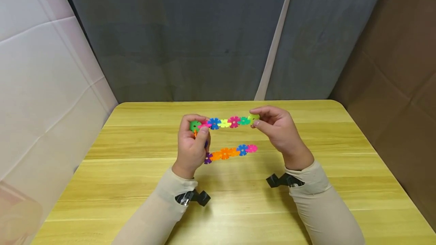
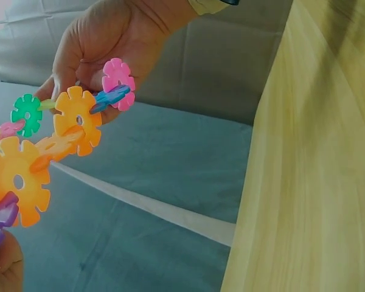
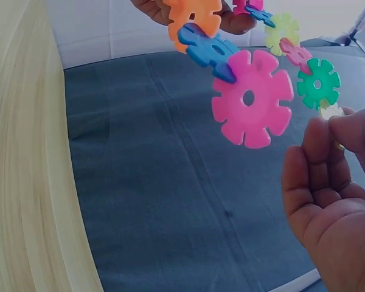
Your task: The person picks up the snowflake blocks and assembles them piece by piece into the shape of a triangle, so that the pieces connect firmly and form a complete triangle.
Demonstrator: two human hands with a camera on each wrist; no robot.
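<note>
The chain of plastic flower discs [image 1: 225,123] is held in the air above the middle of the worktop [image 1: 306,199], between both hands. It has two rows: an upper row from the green disc at 9 o'clock to a pale yellow-green disc at 3 o'clock, and a lower row [image 1: 231,151] of purple, orange, blue and pink discs that ends free at its 3 o'clock side.

The left hand [image 1: 191,148] has its grip closed on the 9 o'clock end, fingers curled around the green disc. The right hand [image 1: 277,129] pinches the last disc at the 3 o'clock end between thumb and fingertips.

There is no container in view. The bend that joins the two rows is hidden behind the left hand. In the wrist views the discs are very near and partly cut off by the picture edges.

The worktop has much bare wood around the hands; its far edge at 12 o'clock is close to the grey curtain [image 1: 204,41].
</note>
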